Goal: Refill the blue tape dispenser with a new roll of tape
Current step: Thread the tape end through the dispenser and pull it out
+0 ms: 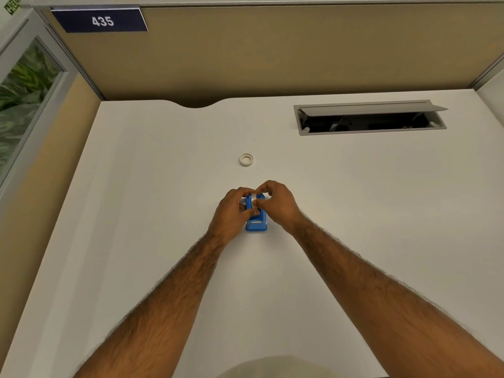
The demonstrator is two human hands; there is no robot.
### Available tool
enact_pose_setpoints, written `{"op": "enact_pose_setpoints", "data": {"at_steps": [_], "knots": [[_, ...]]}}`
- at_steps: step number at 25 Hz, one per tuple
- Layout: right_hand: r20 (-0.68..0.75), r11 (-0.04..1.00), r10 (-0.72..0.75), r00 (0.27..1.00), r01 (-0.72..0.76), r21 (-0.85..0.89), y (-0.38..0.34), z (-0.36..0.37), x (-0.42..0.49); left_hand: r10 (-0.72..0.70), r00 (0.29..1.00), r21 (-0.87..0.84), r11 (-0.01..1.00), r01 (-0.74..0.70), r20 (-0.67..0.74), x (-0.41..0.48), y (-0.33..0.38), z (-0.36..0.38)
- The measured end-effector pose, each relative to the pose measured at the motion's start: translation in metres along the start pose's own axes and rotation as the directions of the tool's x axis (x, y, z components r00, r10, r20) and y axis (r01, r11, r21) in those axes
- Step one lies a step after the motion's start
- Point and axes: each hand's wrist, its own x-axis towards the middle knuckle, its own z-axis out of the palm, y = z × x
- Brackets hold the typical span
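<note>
Head view shows the blue tape dispenser point(255, 223) standing on the white desk point(354, 214), cutter end toward the person. Both hands close around its far end: left hand point(231, 211) grips the body's left side, right hand point(275, 203) pinches a whitish roll point(254, 198) seated at its top. Beyond the dispenser, well apart, lies a second white tape ring point(246, 159). Risk: the light dispenser could tip or slide if the pinch pulls unevenly; which ring is the new one cannot be determined.
</note>
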Motion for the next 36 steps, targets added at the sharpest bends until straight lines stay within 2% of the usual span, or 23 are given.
{"op": "enact_pose_setpoints", "data": {"at_steps": [11, 17, 25, 36], "knots": [[-0.042, 1.000, 0.007, 0.999, -0.008, -0.014, -0.007, 0.005, 0.006, 0.018, 1.000, 0.048, 0.999, -0.017, -0.012, -0.002, 0.003, -0.001], [-0.045, 0.999, 0.044, 0.998, -0.045, -0.012, 0.000, 0.005, 0.007, 0.018, 1.000, 0.050, 0.999, -0.020, 0.026, -0.003, 0.003, -0.006], [-0.061, 0.999, 0.026, 0.998, -0.024, 0.024, -0.002, 0.005, 0.000, 0.022, 1.000, 0.006, 1.000, -0.022, 0.003, 0.000, 0.000, -0.003], [-0.057, 1.000, 0.023, 0.998, -0.022, 0.019, -0.009, 0.005, 0.003, 0.027, 0.999, 0.060, 0.998, -0.026, -0.017, 0.002, -0.003, 0.000]]}}
